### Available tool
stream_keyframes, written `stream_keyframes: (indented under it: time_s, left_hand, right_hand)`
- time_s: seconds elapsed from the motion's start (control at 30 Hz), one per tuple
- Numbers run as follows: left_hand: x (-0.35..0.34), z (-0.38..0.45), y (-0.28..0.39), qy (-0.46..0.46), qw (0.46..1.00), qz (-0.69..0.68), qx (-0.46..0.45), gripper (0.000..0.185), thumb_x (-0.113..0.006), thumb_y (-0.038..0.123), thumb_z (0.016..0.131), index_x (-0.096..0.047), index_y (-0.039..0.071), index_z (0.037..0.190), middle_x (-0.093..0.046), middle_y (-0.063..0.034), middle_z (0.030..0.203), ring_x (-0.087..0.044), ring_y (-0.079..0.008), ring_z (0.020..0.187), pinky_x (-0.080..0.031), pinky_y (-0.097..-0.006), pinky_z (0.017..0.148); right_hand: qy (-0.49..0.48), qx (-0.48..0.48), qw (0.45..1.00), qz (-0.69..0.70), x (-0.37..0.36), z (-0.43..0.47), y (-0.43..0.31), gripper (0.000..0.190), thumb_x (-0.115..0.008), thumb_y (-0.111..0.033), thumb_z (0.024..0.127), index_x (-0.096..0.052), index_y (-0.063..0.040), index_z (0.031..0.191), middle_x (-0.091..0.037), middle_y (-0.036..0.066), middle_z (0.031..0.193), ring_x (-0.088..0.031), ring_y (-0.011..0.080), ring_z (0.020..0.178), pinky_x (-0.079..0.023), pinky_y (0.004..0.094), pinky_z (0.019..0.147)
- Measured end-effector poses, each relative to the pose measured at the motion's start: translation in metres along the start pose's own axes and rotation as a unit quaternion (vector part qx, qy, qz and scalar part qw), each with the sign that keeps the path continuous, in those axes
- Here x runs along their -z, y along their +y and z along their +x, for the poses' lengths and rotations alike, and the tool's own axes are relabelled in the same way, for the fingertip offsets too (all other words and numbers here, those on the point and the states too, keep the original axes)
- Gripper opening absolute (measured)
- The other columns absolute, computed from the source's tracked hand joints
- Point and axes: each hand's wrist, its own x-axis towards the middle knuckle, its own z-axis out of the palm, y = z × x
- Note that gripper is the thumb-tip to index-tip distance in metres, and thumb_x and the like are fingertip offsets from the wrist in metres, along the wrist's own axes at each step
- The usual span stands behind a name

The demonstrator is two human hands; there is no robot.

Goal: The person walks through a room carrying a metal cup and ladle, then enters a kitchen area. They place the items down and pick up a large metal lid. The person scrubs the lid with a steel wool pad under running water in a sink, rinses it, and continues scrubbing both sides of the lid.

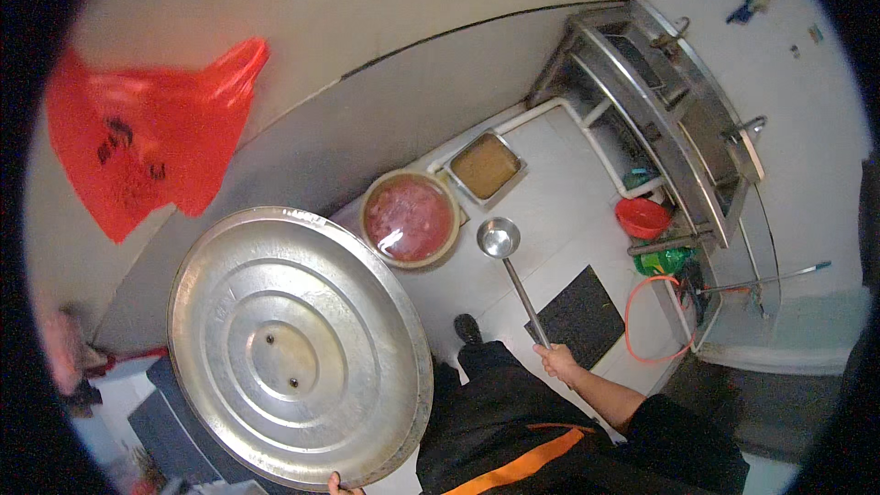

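Note:
My right hand (559,361) is closed round the handle of a long-handled metal ladle (500,238), whose round bowl is out over the light floor. At the bottom edge, my left hand (342,485) grips the rim of a large round metal lid (275,357); only some of its fingers show. The lid is tilted, with concentric rings and two small fittings near its centre. Just beyond the lid stands a round tub (411,218) with reddish contents. Beside the tub is a rectangular metal pan (485,166) of brownish contents.
A metal sink unit (660,103) with taps stands at the right, white pipes (550,110) beneath. Near it are a red basin (642,218), a green container (663,260) and an orange hose (627,320). A black mat (584,316) lies underfoot. A red plastic bag (151,137) hangs upper left.

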Motion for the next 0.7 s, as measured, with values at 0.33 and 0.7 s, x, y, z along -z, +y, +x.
stream_keyframes:
  time_s: [0.33,0.7]
  left_hand:
    - [-0.113,-0.171,0.124,-0.083,0.983,0.160,-0.024,0.056,-0.054,0.006,0.088,-0.033,-0.003,0.139,-0.043,-0.0216,0.133,-0.041,-0.0301,0.124,-0.030,-0.0423,0.108]
    - [-0.259,-0.255,0.026,-0.293,0.747,0.313,-0.508,0.036,-0.051,0.002,0.087,-0.052,-0.007,0.122,-0.060,-0.0308,0.095,-0.060,-0.0419,0.087,-0.042,-0.0626,0.091]
  right_hand:
    - [0.030,0.049,0.990,0.129,0.151,-0.089,-0.050,0.030,-0.070,-0.030,0.087,-0.049,-0.014,0.075,-0.039,-0.005,0.051,-0.033,0.0077,0.037,-0.024,0.0266,0.033]
    - [0.145,0.266,0.948,0.096,0.420,0.010,-0.233,0.036,-0.066,-0.030,0.090,-0.043,-0.014,0.068,-0.038,-0.005,0.050,-0.034,0.0077,0.036,-0.024,0.0266,0.032]
